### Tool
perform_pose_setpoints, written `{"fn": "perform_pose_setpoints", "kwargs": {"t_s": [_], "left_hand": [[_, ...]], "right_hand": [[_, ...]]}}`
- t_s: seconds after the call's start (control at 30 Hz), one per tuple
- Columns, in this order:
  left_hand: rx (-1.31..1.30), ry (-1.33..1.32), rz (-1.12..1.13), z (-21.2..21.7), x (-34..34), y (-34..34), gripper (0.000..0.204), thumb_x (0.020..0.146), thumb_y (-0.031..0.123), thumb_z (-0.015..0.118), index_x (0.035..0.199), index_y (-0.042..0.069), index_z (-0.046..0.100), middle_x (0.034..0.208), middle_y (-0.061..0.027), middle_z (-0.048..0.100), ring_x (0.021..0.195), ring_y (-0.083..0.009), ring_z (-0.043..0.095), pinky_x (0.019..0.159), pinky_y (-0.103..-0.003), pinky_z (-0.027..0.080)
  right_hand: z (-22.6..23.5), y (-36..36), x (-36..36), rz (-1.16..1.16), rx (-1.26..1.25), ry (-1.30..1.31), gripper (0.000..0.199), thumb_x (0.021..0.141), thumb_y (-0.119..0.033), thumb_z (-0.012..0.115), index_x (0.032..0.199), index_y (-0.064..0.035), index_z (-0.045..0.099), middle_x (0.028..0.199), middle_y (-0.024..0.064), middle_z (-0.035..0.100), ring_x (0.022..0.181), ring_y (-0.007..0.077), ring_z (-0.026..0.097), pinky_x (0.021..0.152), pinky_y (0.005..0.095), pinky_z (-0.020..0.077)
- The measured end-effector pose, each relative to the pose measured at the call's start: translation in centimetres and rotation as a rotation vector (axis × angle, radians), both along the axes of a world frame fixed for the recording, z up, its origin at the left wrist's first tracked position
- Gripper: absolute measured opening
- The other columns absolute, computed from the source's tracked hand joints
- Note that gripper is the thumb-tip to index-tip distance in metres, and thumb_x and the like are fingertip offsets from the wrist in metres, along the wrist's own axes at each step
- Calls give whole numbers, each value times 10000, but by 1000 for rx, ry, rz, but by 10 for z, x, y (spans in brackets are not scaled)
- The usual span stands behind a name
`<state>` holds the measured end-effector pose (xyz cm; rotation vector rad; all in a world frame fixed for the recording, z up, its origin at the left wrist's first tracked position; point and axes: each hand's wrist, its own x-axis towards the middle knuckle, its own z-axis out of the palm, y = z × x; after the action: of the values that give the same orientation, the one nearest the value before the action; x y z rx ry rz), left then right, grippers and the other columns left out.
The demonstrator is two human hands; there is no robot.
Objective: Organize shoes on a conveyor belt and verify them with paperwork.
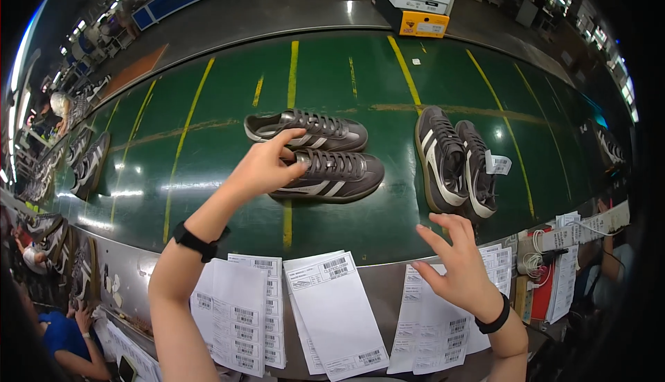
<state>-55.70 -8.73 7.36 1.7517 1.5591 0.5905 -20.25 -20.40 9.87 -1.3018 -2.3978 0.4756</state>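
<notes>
Midway along the glossy green belt [228,91] lay dark, striped shoes [343,169], the left hand [267,166] curled at their heels, grip unclear; the right hand [454,268] spread empty over the belt's near edge.

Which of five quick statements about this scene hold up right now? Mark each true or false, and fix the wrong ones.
1. The left hand is at the heel end of the middle pair of shoes. True.
2. The right hand is gripping a shoe. False: it is open and empty.
3. The middle pair's toes point left. False: they point right.
4. A white label shows at the pair nearest the right hand. True.
5. Yellow stripes cross the green surface. True.
</notes>
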Motion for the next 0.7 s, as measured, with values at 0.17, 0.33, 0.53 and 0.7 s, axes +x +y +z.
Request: {"fn": "perform_pose_setpoints", "kwargs": {"t_s": [0.17,0.33,0.53,0.7], "left_hand": [[431,873,-454,-25,-49,-11,383,563,267,875,866,105,705,1191,-103,518,1187,-299,428,954,-447,382],[553,836,-496,-20,-45,-5,286,595,226,847,840,117,747,1247,-91,525,1187,-282,451,981,-441,384],[590,806,-561,-40,-42,-4,286,610,332,825,848,179,781,1287,-68,514,1198,-272,468,974,-428,414],[665,865,-600,-33,-2,-1,359,563,424,831,783,143,790,1267,-67,513,1190,-289,410,936,-393,387]], "right_hand": [[1,-9,39,-48,-158,2,489,764,-162,784,1180,29,610,1207,170,561,1120,352,522,927,425,474],[-6,9,21,33,-171,17,455,777,-160,770,1164,25,620,1133,165,606,1053,344,560,892,405,484],[-10,15,-16,242,-154,21,433,754,-157,766,1131,13,636,1007,175,641,932,360,593,808,414,494],[-2,10,-21,377,-1,-48,353,861,-164,691,1176,-15,634,963,219,665,908,397,642,809,449,527]]}}
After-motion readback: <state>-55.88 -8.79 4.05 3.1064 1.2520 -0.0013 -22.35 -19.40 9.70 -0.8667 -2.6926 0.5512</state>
